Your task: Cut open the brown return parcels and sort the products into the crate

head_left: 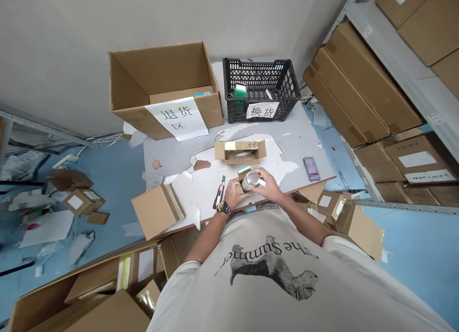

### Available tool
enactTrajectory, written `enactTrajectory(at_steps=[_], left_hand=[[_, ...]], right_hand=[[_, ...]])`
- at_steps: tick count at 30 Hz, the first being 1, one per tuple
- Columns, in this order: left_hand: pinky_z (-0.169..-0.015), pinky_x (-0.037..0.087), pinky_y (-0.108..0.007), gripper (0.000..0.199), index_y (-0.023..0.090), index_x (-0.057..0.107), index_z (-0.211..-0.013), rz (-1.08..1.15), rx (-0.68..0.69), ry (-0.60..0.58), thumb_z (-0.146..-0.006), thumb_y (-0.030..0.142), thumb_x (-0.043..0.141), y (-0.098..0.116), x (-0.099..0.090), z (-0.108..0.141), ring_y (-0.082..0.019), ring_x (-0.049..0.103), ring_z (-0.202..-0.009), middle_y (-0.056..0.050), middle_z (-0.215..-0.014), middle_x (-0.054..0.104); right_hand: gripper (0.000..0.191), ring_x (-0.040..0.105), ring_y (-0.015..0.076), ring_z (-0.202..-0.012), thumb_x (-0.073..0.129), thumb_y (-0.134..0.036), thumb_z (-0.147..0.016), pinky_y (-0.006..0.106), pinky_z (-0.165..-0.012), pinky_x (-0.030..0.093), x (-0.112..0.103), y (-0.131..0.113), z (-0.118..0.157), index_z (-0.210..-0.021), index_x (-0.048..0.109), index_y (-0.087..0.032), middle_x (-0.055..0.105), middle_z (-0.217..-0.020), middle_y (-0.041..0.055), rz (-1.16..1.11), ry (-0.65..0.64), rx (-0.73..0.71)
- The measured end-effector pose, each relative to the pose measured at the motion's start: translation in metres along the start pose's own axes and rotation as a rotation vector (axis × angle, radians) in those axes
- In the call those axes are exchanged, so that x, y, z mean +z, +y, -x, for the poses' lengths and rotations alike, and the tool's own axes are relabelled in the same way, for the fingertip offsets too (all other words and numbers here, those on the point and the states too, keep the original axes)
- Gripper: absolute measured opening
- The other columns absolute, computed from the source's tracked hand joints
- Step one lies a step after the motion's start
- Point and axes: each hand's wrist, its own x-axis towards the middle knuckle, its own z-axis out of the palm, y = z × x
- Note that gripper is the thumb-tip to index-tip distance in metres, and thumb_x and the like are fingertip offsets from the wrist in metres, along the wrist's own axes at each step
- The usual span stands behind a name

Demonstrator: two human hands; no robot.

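A light-coloured mug point(252, 179) with a metallic-looking top and a white handle is between my two hands, near the table's front edge. My left hand point(234, 194) is closed round a small cardboard box point(241, 189) at the mug's left side. On the right, my right hand point(268, 184) grips the mug close to its handle. A small green and white item point(244, 170) lies just behind them. Farther back stands an open small carton point(242, 152) with its flaps spread. The box cutter point(220, 191) rests left of my left hand.
A large open carton point(136, 119) with a paper sign stands at the back left, beside a black crate point(263, 95). A closed box point(156, 211) sits at the table's left front. A pixelated purple item point(311, 169) lies right. Shelves of cartons line the right.
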Motion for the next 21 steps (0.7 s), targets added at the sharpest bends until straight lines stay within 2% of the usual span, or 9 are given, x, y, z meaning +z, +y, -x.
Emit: enactTrajectory(at_steps=[3,5,8,11,14,21], left_hand=[[-0.106,0.065,-0.060,0.074,0.027,0.055,-0.100,-0.014,0.025,-0.041,-0.068,0.068,0.108,-0.002,-0.002,-0.004,-0.040,0.077,-0.125,-0.018,-0.128,0.079],[-0.105,0.065,-0.060,0.073,0.027,0.056,-0.100,-0.015,0.021,-0.046,-0.068,0.068,0.107,-0.002,-0.005,-0.006,-0.039,0.078,-0.124,-0.018,-0.129,0.079],[-0.105,0.066,-0.059,0.072,0.027,0.057,-0.099,0.003,0.025,-0.062,-0.068,0.067,0.108,-0.003,-0.010,-0.010,-0.040,0.078,-0.124,-0.018,-0.127,0.080],[-0.106,0.066,-0.059,0.073,0.027,0.057,-0.099,0.031,0.043,-0.097,-0.066,0.066,0.110,-0.004,-0.015,-0.012,-0.041,0.079,-0.125,-0.018,-0.127,0.081],[-0.107,0.066,-0.059,0.072,0.028,0.059,-0.101,0.039,0.038,-0.126,-0.066,0.065,0.110,-0.003,-0.018,-0.013,-0.042,0.078,-0.127,-0.016,-0.126,0.081],[-0.106,0.066,-0.055,0.066,0.028,0.064,-0.105,-0.006,0.017,-0.135,-0.069,0.060,0.109,0.003,-0.025,-0.020,-0.039,0.078,-0.126,-0.013,-0.126,0.079]], right_hand=[[0.069,0.075,0.0322,-0.128,0.089,-0.036,-0.086,0.048,-0.112,0.062,0.006,0.007,0.004,-0.151,0.069,-0.027,0.076,-0.147,0.0128,0.098,-0.017,-0.023],[0.069,0.076,0.0310,-0.122,0.087,-0.033,-0.087,0.046,-0.110,0.063,0.007,0.012,0.007,-0.153,0.068,-0.029,0.078,-0.142,0.0107,0.159,-0.070,-0.035],[0.064,0.075,0.0288,-0.109,0.086,-0.030,-0.088,0.043,-0.100,0.063,0.006,0.018,0.010,-0.150,0.069,-0.028,0.079,-0.126,0.0081,0.237,-0.162,-0.060],[0.054,0.070,0.0293,-0.104,0.084,-0.028,-0.090,0.044,-0.099,0.060,0.006,0.025,0.010,-0.142,0.072,-0.026,0.076,-0.113,0.0071,0.335,-0.209,-0.113],[0.046,0.065,0.0315,-0.107,0.083,-0.025,-0.091,0.045,-0.101,0.058,0.009,0.029,0.006,-0.136,0.074,-0.025,0.073,-0.110,0.0077,0.430,-0.233,-0.155],[0.042,0.064,0.0322,-0.107,0.088,-0.026,-0.091,0.043,-0.094,0.056,0.013,0.023,-0.014,-0.131,0.076,-0.025,0.074,-0.110,0.0085,0.546,-0.336,-0.124]])
